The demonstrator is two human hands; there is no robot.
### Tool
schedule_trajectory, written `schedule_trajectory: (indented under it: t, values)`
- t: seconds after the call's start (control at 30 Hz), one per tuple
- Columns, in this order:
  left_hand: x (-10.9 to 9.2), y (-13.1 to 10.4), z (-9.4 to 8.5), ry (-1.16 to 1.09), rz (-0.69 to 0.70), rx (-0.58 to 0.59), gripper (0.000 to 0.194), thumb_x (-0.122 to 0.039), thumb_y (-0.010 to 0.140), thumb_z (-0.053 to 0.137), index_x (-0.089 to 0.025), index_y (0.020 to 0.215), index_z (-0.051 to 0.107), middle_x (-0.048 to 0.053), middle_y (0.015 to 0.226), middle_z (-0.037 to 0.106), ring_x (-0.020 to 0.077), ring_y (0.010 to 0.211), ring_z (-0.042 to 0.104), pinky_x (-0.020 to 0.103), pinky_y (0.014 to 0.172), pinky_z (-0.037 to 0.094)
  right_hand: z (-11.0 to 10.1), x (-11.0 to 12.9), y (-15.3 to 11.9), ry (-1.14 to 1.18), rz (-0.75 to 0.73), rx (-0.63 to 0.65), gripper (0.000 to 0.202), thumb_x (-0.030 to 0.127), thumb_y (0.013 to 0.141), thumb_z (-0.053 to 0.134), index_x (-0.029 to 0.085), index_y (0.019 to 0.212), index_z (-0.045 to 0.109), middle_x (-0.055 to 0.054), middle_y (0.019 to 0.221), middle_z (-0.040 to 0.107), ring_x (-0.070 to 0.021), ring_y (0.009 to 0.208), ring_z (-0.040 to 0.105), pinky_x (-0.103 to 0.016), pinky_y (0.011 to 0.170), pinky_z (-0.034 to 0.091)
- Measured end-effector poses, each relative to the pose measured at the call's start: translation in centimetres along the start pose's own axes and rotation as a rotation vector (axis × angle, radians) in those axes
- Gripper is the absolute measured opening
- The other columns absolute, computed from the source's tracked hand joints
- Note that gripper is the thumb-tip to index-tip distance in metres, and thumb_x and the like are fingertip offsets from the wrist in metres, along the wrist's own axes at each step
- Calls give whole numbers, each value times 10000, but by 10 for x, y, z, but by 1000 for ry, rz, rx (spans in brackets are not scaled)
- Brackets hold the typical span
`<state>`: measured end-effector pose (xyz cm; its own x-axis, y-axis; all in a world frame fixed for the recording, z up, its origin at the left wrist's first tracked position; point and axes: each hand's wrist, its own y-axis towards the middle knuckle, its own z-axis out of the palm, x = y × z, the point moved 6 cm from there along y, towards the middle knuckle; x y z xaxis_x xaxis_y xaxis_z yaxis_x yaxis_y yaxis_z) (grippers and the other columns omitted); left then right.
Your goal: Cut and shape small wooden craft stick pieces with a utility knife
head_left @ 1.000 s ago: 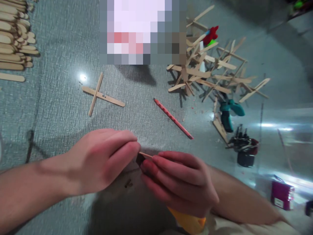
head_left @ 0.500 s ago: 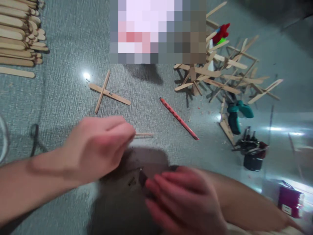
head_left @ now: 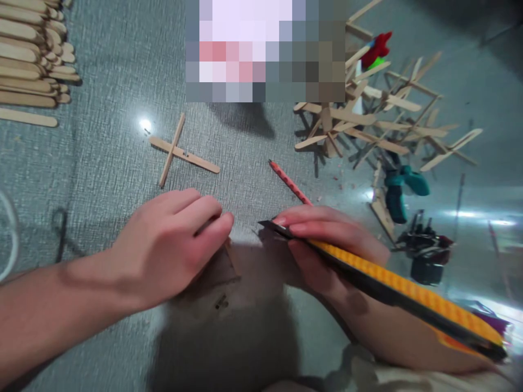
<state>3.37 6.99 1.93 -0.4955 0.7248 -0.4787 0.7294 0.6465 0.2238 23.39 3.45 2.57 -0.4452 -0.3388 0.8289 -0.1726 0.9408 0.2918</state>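
Note:
My left hand (head_left: 175,239) is closed over the grey textured table, its fingers curled round a thin wooden stick (head_left: 232,258) whose end pokes out below the fingertips. In my right hand (head_left: 322,239) is a yellow and black utility knife (head_left: 392,288), its dark blade pointing left towards the left hand, apart from the stick. Behind the right fingers lies a red pencil (head_left: 290,182), its lower end hidden. Two wooden sticks lie crossed (head_left: 174,149) beyond the left hand. Small dark scraps (head_left: 221,302) rest below the left hand.
A pile of wooden craft sticks (head_left: 28,65) fills the far left. Joined stick frames (head_left: 368,122) stand at the back right, near teal-handled pliers (head_left: 396,196) and a dark holder with small tools (head_left: 427,250). A white ring-shaped edge (head_left: 8,234) shows at left. A blurred-out patch hides the top middle.
My right hand has risen and turned, bringing the utility knife's yellow body into view and covering the pencil's lower end. The stick in my left hand now points downward instead of right.

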Motion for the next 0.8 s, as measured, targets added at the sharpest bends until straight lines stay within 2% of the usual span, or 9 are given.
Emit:
schedule_trajectory:
  t: [0.07, 0.17, 0.23, 0.33, 0.43, 0.57, 0.7, 0.8]
  values:
    - [-7, -3, 0, 52, 47, -18, 256, -305, 1061, 561, -163, 989, 762, 48, 921, 761, 195, 775, 631, 339, 664, 483, 1, 3, 1, -17, 3, 29, 183, 179, 935, 711, 296, 1068, 755, -30, 979, 826, -190, 887, 807, -319, 814, 681]
    - [-15, -5, 3, 89, 183, -10, 245, -283, 1052, 590, -111, 1021, 762, 66, 1071, 784, 213, 894, 681, 364, 759, 522, 2, 5, 3, -35, 20, 78, 157, 197, 986, 674, 281, 1099, 743, -38, 1037, 831, -182, 949, 810, -308, 853, 679]
    - [-13, -4, 5, 66, 211, 9, 262, -249, 1069, 532, -109, 1074, 753, 69, 1143, 781, 225, 988, 687, 377, 858, 531, 3, 5, 2, -47, 28, 93, 160, 195, 1002, 654, 271, 1117, 735, -38, 1048, 835, -176, 962, 812, -295, 863, 680]
    - [-3, 0, 8, 0, 175, 51, 317, -351, 1065, 536, -141, 1216, 719, 103, 1245, 752, 282, 1152, 664, 435, 955, 520, 4, 8, 1, -63, 11, 110, 160, 194, 1005, 647, 264, 1122, 730, -37, 1016, 840, -178, 939, 818, -284, 840, 688]
    - [8, 1, 9, -35, 139, 94, 389, -386, 1015, 622, -184, 1345, 665, 139, 1388, 681, 329, 1314, 602, 494, 1064, 493, 4, 9, 2, -104, 12, 137, 162, 172, 1001, 645, 266, 1106, 726, -33, 998, 840, -179, 929, 820, -284, 839, 691]
    - [14, 2, 10, -28, 160, 176, 400, -310, 988, 628, -290, 1388, 638, 85, 1610, 518, 331, 1538, 416, 566, 1266, 333, 6, 11, 4, -85, -18, 185, 134, 166, 972, 692, 251, 1072, 722, -23, 954, 839, -170, 869, 823, -260, 800, 688]
    - [16, 3, 12, 12, 161, 241, 477, -358, 971, 615, -251, 1436, 602, 109, 1684, 414, 370, 1610, 291, 635, 1303, 232, 11, 9, 2, -87, -25, 226, 189, 183, 914, 784, 261, 1067, 708, -11, 929, 838, -188, 829, 824, -279, 753, 696]
    - [17, 3, 14, 33, 138, 237, 537, -431, 949, 651, -267, 1456, 584, 111, 1691, 405, 379, 1615, 279, 645, 1310, 205, 17, 10, 2, -36, -37, 256, 237, 94, 933, 711, 267, 1094, 693, -17, 944, 836, -192, 853, 824, -294, 786, 698]
